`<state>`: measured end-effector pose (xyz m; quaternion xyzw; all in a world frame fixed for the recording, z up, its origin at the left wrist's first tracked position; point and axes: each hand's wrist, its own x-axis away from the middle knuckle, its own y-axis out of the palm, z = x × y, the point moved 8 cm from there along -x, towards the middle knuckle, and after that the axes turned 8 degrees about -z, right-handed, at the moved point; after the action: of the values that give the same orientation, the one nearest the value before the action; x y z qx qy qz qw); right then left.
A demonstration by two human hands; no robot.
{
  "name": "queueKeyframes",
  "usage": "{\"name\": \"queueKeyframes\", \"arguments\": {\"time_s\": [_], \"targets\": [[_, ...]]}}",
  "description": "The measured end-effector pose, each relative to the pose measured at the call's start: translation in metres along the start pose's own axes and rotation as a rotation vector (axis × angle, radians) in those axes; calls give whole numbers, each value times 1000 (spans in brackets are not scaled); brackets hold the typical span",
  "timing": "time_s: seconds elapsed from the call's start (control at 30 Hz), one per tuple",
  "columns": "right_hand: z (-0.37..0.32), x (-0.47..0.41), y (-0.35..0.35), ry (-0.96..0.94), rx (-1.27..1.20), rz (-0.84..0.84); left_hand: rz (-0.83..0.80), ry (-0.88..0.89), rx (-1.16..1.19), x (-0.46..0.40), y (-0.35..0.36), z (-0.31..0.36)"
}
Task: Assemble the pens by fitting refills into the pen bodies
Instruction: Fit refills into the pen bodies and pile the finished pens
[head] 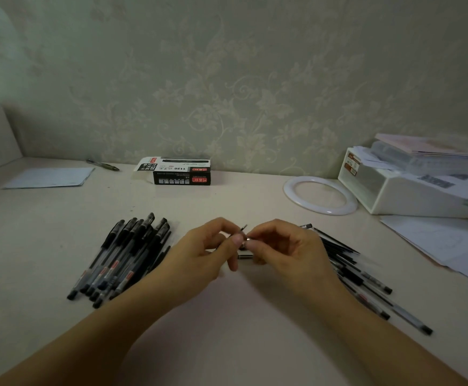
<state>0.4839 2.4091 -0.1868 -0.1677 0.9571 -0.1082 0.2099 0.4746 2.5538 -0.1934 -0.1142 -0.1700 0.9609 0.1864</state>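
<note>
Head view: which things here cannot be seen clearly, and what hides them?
- Pen part at the fingertips: too small, mostly covered by the left hand and right hand.
- Right pile of pens: partly behind the right hand, blurred.
- Pen box print: too small.
- Papers: cut by the right edge.

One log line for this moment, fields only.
hands: left hand and right hand pinch one pen mid-desk | pens left | parts right

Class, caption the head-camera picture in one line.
Both hands fit a pen part together between two piles of pens on a desk.
</note>
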Motion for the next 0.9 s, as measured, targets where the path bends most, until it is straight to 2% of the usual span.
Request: {"name": "queueKeyframes", "arguments": {"time_s": [0.13,0.3,0.43,0.7,0.9], "targets": [[5,0,-14,38,47,107,19,25,-222,2,-4,2],[3,1,-5,17,156,13,3,25,-271,3,-1,3],[2,2,-9,19,152,39,-15,24,-333,4,-2,2],[-7,2,0,-73,304,-56,-17,82,-516,5,0,5],[-4,2,0,-63,294,-60,7,116,-538,6,-1,13]]}}
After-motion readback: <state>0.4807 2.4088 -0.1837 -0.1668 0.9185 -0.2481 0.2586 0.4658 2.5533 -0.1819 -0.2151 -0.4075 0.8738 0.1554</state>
